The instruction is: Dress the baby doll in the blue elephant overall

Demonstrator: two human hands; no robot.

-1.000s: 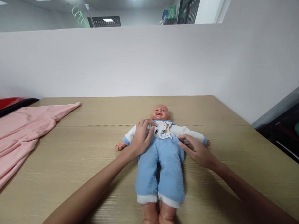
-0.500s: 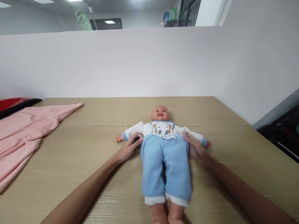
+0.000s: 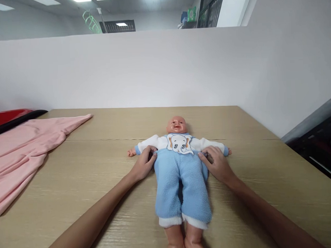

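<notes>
A baby doll (image 3: 177, 125) lies on its back on the table, arms spread and feet toward me. It wears a white top with blue cuffs and an elephant face (image 3: 180, 143) on the chest, and fluffy blue trousers (image 3: 168, 186) with white hems. At the left side of the waist, my left hand (image 3: 144, 162) pinches the trousers' edge between thumb and fingers. On the opposite side my right hand (image 3: 217, 163) grips the waistband with thumb and forefinger, its other fingers curled over the doll's sleeve.
Pink cloth (image 3: 26, 152) is spread over the table's left side. Behind it sits a red object with a black rim (image 3: 19, 119). A white partition (image 3: 141, 70) borders the wooden table (image 3: 105, 126) at the back. Dark furniture (image 3: 317, 150) stands beyond the right edge.
My right hand has shifted inward and a little up at the waistband, its fingers now more curled. The left hand stays at the waist, nearly unmoved.
</notes>
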